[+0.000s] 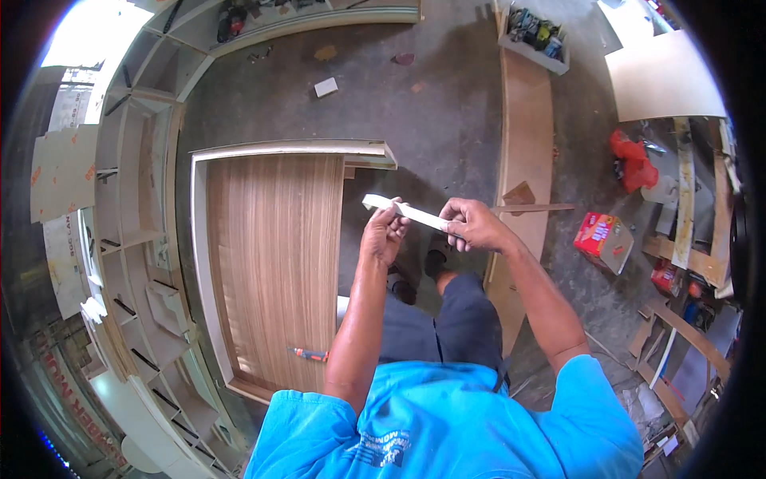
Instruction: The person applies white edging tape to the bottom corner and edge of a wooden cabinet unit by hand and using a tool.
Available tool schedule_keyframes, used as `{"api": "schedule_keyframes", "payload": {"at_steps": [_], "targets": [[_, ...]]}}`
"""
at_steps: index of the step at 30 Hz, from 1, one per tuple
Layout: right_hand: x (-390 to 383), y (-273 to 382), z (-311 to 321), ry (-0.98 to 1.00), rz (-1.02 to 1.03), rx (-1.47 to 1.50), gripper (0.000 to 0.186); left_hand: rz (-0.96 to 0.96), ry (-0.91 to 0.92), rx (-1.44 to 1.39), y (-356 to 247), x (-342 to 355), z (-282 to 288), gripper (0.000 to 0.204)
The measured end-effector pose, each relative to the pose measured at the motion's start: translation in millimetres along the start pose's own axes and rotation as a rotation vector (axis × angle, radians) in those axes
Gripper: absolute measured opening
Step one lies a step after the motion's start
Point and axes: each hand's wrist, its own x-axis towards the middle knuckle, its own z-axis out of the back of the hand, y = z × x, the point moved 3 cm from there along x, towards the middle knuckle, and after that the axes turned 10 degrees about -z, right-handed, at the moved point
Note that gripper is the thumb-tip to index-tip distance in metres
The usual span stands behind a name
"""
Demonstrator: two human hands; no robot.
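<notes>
My left hand [387, 227] is closed on a narrow white strip [421, 216], near its folded or curled left end. My right hand [465, 227] pinches the same strip farther right, so it runs between my two hands at a slight slant. Just left of them lies a wood-grain panel [263, 247] with a pale frame [291, 147] along its far and left edges. A small orange-and-blue hand tool [311, 355] rests on that panel beside my left forearm, partly hidden by it.
Cabinet carcasses [140, 255] line the left and far side. A long plywood board [523, 112] runs on my right, with a tool box [533, 44] at its far end. A red carton [602, 239], red bag [634, 160] and offcuts [674, 335] lie further right. My feet are below the strip.
</notes>
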Motion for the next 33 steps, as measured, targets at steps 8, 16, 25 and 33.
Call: {"api": "schedule_keyframes", "payload": {"at_steps": [8,16,25,33], "targets": [[201,-105,91,0.11,-0.155,-0.126,0.02,-0.165,-0.421,-0.071,75,265,248,0.02],[373,-159,96,0.127,-0.057,-0.234,0.021,-0.678,-0.512,0.299,-2,469,497,0.021],[485,-209,60,0.007,0.245,-0.382,0.019,-1.01,-0.43,0.41,-138,549,583,0.03],[543,-246,26,0.041,0.248,-0.513,0.02,-0.971,-0.365,0.305,-162,556,596,0.028]]}}
